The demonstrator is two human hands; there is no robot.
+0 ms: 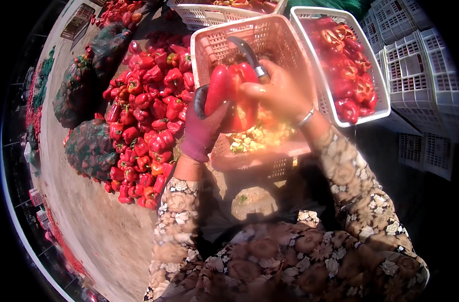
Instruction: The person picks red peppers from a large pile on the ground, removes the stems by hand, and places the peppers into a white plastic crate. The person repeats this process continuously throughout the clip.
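Looks like an open-air vegetable yard; has bare, hard ground (pixel 103 216) in strong sunlight, a broad heap of red peppers (pixel 151 121) and bulging net sacks (pixel 91 146). Reads as a workplace, too; shows a curved knife (pixel 247 50), pale scraps (pixel 252 139) in a pink basket (pixel 249 159), a white crate (pixel 377 75) filled with peppers, and stacked crates (pixel 408 75) at right.

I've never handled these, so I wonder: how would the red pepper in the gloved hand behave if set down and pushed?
The red pepper in the left hand would probably feel slippery, since its skin shines. It might rock or roll, given its rounded sides. It seems stiff, bulging rather than sagging.
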